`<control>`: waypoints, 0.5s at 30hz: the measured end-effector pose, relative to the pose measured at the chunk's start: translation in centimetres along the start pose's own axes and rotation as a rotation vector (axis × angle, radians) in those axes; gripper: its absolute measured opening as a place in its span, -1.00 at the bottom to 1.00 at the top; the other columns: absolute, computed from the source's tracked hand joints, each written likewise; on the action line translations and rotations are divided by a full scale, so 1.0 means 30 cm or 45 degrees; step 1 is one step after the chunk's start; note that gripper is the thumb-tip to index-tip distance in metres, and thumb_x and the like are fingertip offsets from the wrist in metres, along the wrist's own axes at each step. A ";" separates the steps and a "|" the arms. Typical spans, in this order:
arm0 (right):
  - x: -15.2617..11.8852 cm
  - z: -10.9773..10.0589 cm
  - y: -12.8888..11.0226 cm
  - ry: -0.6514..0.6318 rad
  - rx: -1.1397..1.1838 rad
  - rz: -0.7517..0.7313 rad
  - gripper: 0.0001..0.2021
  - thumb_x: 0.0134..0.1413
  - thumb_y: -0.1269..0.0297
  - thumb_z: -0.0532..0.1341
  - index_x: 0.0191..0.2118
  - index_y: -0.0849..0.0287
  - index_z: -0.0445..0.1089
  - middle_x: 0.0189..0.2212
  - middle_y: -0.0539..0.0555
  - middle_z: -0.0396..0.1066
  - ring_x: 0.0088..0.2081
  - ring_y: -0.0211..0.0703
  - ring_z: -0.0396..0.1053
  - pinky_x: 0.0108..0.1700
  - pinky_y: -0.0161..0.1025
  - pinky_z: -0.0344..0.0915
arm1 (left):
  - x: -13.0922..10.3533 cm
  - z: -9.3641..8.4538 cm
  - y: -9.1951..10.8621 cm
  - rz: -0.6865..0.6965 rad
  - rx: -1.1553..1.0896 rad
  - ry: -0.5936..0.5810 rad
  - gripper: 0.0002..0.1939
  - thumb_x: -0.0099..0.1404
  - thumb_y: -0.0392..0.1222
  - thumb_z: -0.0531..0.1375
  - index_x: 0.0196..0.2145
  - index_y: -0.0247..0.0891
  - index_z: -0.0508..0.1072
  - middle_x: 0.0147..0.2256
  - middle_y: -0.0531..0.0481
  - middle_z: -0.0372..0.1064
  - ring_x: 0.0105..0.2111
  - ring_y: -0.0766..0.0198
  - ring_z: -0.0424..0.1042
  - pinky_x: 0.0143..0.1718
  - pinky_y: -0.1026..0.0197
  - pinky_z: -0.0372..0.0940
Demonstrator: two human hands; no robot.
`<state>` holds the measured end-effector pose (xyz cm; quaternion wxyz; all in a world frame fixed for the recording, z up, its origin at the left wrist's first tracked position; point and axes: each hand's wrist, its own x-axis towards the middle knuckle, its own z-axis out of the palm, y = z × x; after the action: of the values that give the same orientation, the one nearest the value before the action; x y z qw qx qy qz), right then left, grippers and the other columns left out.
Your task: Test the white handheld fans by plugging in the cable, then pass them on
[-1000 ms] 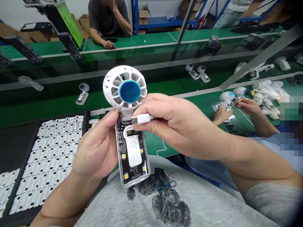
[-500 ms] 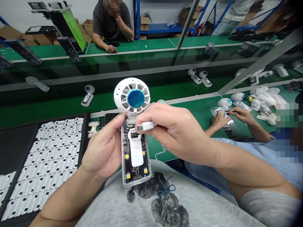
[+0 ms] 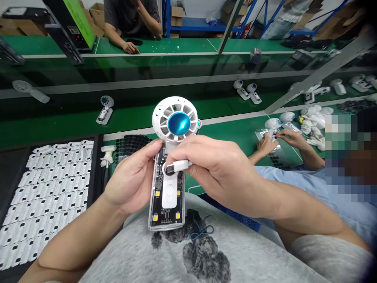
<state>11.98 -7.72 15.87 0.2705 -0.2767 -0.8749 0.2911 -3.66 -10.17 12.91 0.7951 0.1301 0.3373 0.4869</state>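
My left hand (image 3: 132, 181) grips a white handheld fan (image 3: 169, 212) by the side of its see-through handle. The round slotted head with a shiny blue centre points up, and a black circuit board with yellow LEDs and a white button strip shows in the handle. Pinched in my right hand (image 3: 218, 169) is a white USB plug (image 3: 179, 166). Its metal end lies in front of the ring at the top of the button strip and hides the small display there. My right fingers cover the fan's neck; whether they touch it I cannot tell.
At left, a black tray (image 3: 96, 173) holds rows of white parts (image 3: 50, 196). Black round pads (image 3: 132, 147) lie behind my left hand. Several fans, one a white fan (image 3: 105, 110), lie on the green line beyond. A co-worker's hands (image 3: 268, 145) handle another fan at right.
The USB plug has moved down and left across the display, which showed digits before. The fan has turned slightly, and its head has shifted right in view. The camera has tilted down.
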 end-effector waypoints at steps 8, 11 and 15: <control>-0.006 0.014 0.009 0.013 -0.014 0.005 -0.81 0.14 0.49 0.05 -0.37 0.15 0.37 -0.37 0.01 0.39 -0.30 -0.22 0.35 -0.30 -0.31 0.31 | -0.003 0.001 0.002 0.056 0.043 -0.008 -0.70 0.30 -0.27 -0.05 -0.30 -0.28 0.48 -0.35 -0.02 0.42 -0.28 0.25 0.43 -0.26 0.24 0.34; 0.004 0.013 0.006 0.066 0.066 0.057 -0.84 0.15 0.48 0.06 -0.34 0.18 0.38 -0.36 0.01 0.40 -0.31 -0.24 0.35 -0.30 -0.31 0.32 | -0.011 0.009 0.005 0.037 0.077 0.105 -0.70 0.31 -0.15 -0.02 -0.35 -0.28 0.46 -0.48 0.01 0.39 -0.46 0.32 0.40 -0.39 0.27 0.32; 0.024 0.017 0.015 0.118 0.366 0.198 -0.88 0.15 0.44 0.11 -0.33 0.22 0.38 -0.38 -0.02 0.41 -0.34 -0.30 0.38 -0.30 -0.34 0.34 | -0.014 -0.022 -0.007 0.056 0.214 0.293 -0.64 0.27 0.05 0.02 -0.38 -0.26 0.44 -0.57 0.03 0.35 -0.60 0.33 0.33 -0.53 0.27 0.27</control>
<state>11.29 -7.14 15.46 0.3240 -0.3151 -0.7868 0.4203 -4.07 -10.72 12.48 0.7266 0.1470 0.4630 0.4858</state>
